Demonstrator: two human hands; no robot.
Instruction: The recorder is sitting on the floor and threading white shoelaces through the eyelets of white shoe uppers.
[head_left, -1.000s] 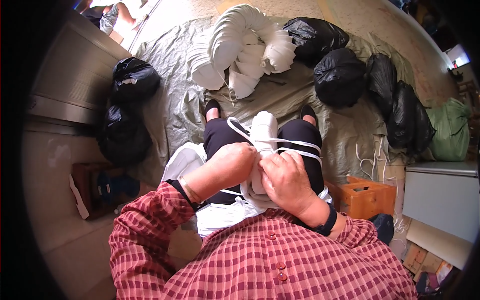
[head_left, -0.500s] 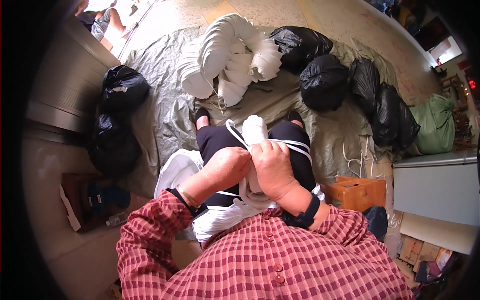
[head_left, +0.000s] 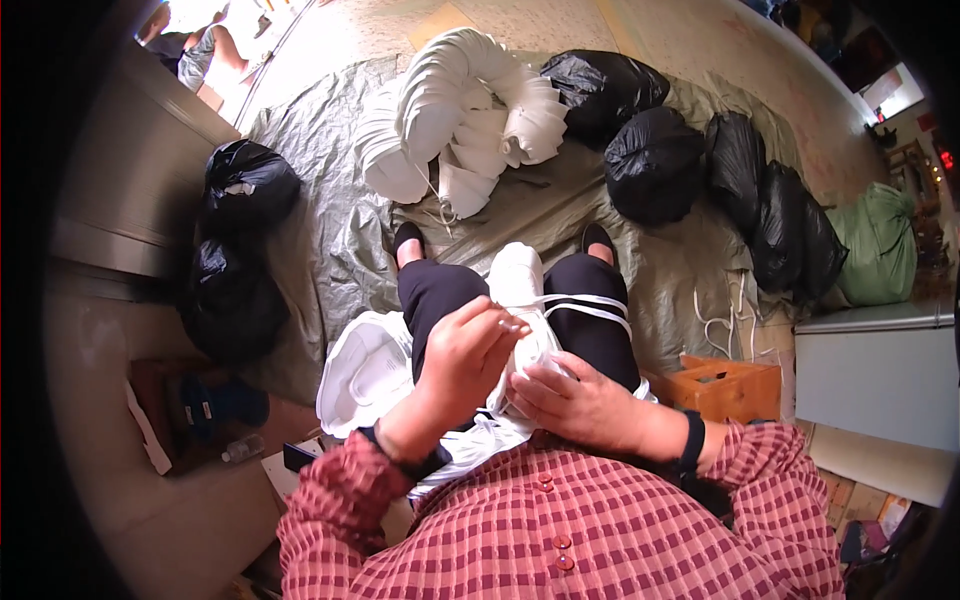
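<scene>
A white bundle of stacked disposable containers [head_left: 518, 290] lies between my knees, wrapped with white plastic cord [head_left: 585, 305]. My left hand [head_left: 462, 358] is raised over the bundle, its fingertips pinching the cord near the top. Lower down, my right hand [head_left: 580, 402] presses flat against the bundle's near end, fingers curled on it. Loops of the cord run across my right thigh. More white containers [head_left: 365, 372] rest against my left leg.
Long curved stacks of white containers [head_left: 455, 110] lie on a grey tarp [head_left: 330, 220] ahead. Black rubbish bags [head_left: 655, 160] line the right, a green sack [head_left: 880, 245] beyond; two black bags [head_left: 240, 250] sit left. An orange crate [head_left: 725, 385] stands at right.
My left hand has lifted off the bundle and pulled the cord upward. The right hand slid down to the bundle's near end. The view has tilted slightly.
</scene>
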